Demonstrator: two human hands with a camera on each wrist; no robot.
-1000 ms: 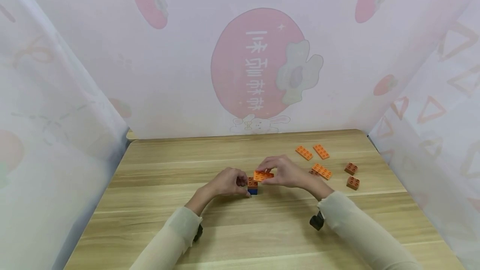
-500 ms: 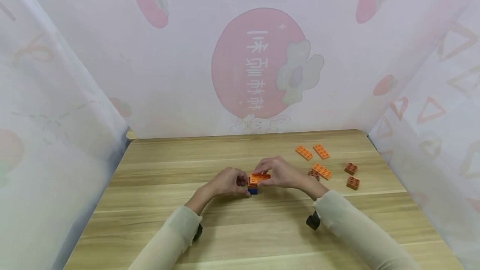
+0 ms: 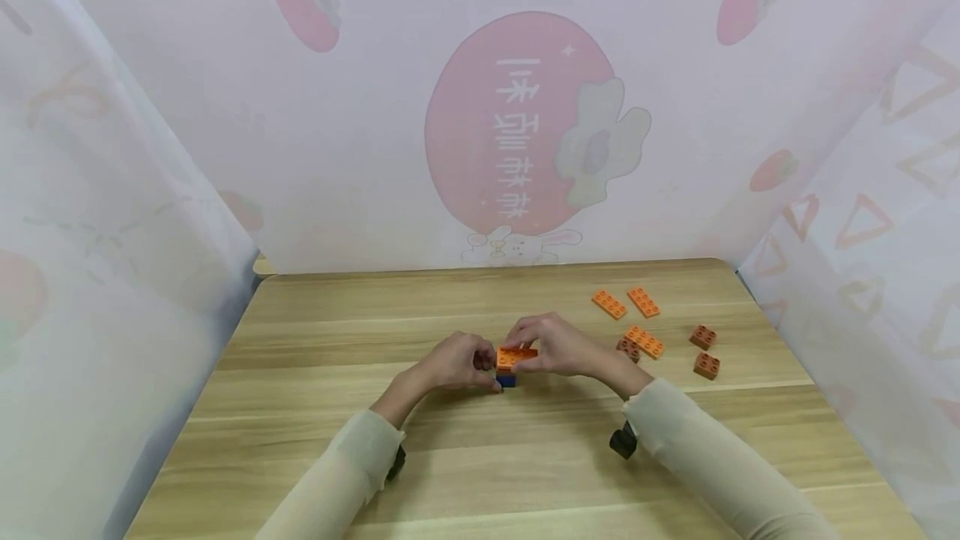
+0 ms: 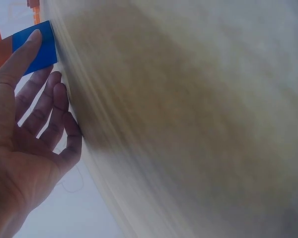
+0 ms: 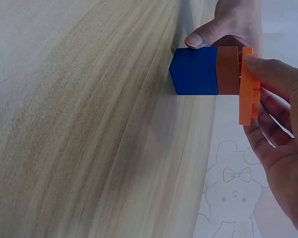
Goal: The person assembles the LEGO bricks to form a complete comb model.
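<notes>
Near the table's middle, a blue toy building brick [image 5: 196, 71] stands on the wood with a brown brick [image 5: 228, 70] stacked on it. My left hand [image 3: 455, 362] pinches the blue brick, the thumb lying along its side in the left wrist view. My right hand [image 3: 558, 346] holds a flat orange plate brick [image 5: 246, 109] between thumb and fingers. One end of that plate lies right at the studs of the brown brick. Its other end juts out past the stack on the right-hand side, with its studs facing up.
Two orange plates [image 3: 609, 304] [image 3: 643, 302] lie at the back right of the table [image 3: 480, 465]. Nearer, another orange plate [image 3: 648, 343] leans over a brown brick [image 3: 627, 349]. Two brown bricks [image 3: 703, 337] [image 3: 707, 366] sit farther right. Printed cloth [image 3: 360, 148] encloses the table.
My right hand has brought the orange plate left and slightly down onto the stack, over the brown brick. My left hand has stayed at the blue brick.
</notes>
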